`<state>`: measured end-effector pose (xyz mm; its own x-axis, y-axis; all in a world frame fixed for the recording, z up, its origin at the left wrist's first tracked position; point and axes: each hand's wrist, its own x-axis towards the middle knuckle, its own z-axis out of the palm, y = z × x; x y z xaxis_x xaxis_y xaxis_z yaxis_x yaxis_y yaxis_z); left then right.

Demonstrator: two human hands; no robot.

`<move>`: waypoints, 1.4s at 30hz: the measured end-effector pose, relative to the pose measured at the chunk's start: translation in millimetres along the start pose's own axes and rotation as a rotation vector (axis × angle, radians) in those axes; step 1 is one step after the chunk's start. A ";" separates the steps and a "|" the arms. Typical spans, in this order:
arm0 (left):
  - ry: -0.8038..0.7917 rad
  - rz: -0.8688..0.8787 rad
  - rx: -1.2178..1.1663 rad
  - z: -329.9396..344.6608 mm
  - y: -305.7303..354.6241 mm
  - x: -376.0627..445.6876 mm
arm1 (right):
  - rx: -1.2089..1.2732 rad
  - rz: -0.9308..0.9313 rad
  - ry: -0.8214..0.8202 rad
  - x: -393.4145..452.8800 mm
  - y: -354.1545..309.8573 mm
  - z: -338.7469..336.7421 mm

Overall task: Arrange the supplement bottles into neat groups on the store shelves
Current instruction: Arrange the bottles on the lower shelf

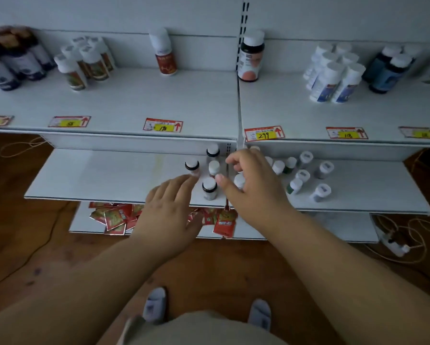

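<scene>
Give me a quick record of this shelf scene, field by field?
place: white store shelves above a wooden floor
top shelf: bottles standing in groups, with two lone ones near the middle
middle shelf: small bottles in a loose cluster by the hands
left hand: fingers straight, reaching towards the small bottles
right hand: fingers loosely curled over the cluster; whether it holds one cannot be told
bottom shelf: red packets in a heap

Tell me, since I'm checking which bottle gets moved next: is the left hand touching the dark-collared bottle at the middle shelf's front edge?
Apart. The head view shows bare white shelf between the left hand and the front dark-collared bottle.
</scene>
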<state>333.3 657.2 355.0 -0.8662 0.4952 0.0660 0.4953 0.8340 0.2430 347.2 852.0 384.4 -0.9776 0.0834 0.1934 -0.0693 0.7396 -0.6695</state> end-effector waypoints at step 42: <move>-0.161 -0.210 -0.623 219.5 -159.6 28.8 | 0.930 0.803 -0.100 5.2 165.1 292.8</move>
<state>243.7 591.8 105.7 -0.8956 0.4082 -0.1771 0.1455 0.6448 0.7504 272.5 779.0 64.9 -0.8163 0.2130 -0.5370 0.4832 -0.2578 -0.8367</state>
